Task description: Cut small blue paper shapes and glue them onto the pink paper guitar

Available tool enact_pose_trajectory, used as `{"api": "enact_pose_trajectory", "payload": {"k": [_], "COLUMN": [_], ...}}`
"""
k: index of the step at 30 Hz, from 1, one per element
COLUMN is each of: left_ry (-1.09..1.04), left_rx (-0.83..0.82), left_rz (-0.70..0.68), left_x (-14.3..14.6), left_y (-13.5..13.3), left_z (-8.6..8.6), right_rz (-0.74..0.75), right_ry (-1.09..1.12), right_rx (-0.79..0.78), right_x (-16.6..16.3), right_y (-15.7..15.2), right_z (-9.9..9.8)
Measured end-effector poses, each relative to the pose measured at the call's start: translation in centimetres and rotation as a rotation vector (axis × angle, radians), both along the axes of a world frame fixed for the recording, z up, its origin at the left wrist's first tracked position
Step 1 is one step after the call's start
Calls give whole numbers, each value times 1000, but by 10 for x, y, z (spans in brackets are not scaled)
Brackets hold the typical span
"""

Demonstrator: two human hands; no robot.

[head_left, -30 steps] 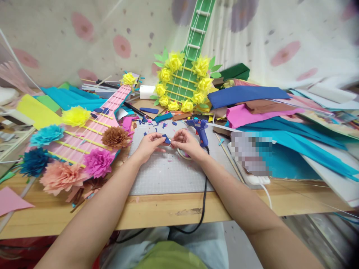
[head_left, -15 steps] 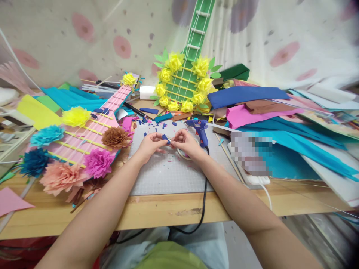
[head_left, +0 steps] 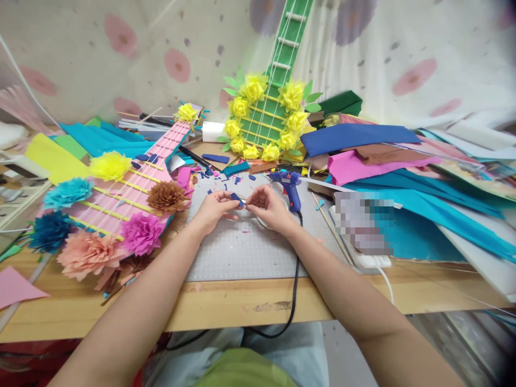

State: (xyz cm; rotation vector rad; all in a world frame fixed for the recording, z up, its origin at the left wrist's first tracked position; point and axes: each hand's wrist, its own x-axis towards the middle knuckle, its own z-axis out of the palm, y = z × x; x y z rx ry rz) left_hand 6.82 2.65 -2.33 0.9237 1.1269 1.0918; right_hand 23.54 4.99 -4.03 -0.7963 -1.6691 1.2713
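Note:
A small dark blue piece of paper (head_left: 236, 199) is pinched between the thumb and fingers of my left hand (head_left: 213, 210), above the grey cutting mat (head_left: 242, 258). From the other side, my right hand (head_left: 269, 208) closes its thumb and forefinger at the right end of the same piece; its fingertips partly cover that end. Just behind my right hand, a blue glue gun (head_left: 291, 188) lies on the mat, its black cord running down over the table edge. Blue and pink paper scraps (head_left: 245, 180) are strewn behind both hands.
On the left lies a pink paper guitar (head_left: 121, 201) with coloured paper flowers. A green paper guitar (head_left: 266, 115) with yellow flowers leans at the back. Stacked crepe paper (head_left: 403, 188) fills the right side, beside a wooden stick (head_left: 330, 228) and a white power strip (head_left: 373, 262).
Both hands stay nearly in place, still at the blue paper piece, with only slight finger movement. The whole view has shifted slightly.

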Motion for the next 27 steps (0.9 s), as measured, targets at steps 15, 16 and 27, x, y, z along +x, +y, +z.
{"api": "enact_pose_trajectory", "payload": {"k": [15,16,27], "left_ry": [46,51,66], "left_rx": [14,14,27], "left_rz": [-32,-34,-81], "left_x": [2,2,3], "left_y": [-1,-2,-3], "left_z": [0,0,-1], "right_rz": [-52,-56,-28], "right_ry": [-69,-68,-18], "right_rx": [77,74,-5], "right_x": [-2,-2,-3], "right_y": [0,1,1], "right_z": [-3,-3,-3]}}
